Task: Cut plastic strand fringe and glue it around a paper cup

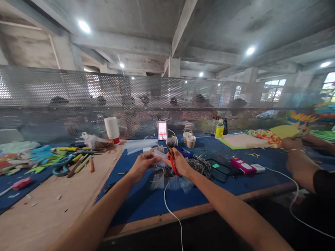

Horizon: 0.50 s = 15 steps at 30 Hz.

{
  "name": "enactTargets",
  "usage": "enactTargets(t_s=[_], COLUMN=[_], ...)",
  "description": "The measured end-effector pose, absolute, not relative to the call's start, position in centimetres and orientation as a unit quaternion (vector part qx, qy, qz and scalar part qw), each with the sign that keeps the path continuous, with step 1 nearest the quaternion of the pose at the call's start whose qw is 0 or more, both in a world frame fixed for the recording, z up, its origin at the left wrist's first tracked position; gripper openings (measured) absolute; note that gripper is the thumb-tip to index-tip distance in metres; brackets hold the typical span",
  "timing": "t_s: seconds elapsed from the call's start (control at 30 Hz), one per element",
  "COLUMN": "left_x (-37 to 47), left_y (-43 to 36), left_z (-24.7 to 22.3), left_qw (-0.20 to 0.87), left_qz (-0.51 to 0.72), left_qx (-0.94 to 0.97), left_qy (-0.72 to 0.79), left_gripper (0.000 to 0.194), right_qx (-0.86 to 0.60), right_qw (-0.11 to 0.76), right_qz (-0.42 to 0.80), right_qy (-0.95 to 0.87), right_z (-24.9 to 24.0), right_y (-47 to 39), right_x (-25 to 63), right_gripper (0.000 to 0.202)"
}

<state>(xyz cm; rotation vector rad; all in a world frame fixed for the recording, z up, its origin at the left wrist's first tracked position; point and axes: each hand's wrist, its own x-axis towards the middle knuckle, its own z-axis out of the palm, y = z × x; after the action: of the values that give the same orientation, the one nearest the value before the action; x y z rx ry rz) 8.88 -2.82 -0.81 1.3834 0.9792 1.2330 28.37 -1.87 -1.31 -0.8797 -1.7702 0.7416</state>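
My left hand pinches a piece of sheer whitish material between thumb and fingers. Close beside it, my right hand is closed on red-handled scissors, their dark blades pointing up and away from me. Under both hands lies a pile of translucent fringed material on the blue mat. A tangle of grey cord sits just right of my right hand. Where the fingertips of my right hand meet the sheer material is too small to tell.
Behind my hands stand a lit phone, a spool and paper cups. Teal scissors and tools lie left. A magenta box and another person's arm are right. A white cable crosses the front edge.
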Motion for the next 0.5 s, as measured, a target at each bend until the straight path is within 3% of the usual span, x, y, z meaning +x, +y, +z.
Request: enactTargets(t_s=[0.23, 0.5], left_x=[8.9, 7.0], left_y=[-3.0, -1.7], left_z=[0.2, 0.9], left_qw=[0.514, 0.567], left_qz=[0.587, 0.701], left_qx=[0.469, 0.309], left_qy=[0.414, 0.303], left_gripper=[0.022, 0.019], right_qx=[-0.370, -0.392], right_qw=[0.509, 0.427], right_qz=[0.321, 0.299], right_qy=[-0.708, -0.758], right_z=[-2.1, -1.9], right_y=[-1.3, -2.0], right_x=[28.3, 28.1], right_gripper=[0.034, 0.035])
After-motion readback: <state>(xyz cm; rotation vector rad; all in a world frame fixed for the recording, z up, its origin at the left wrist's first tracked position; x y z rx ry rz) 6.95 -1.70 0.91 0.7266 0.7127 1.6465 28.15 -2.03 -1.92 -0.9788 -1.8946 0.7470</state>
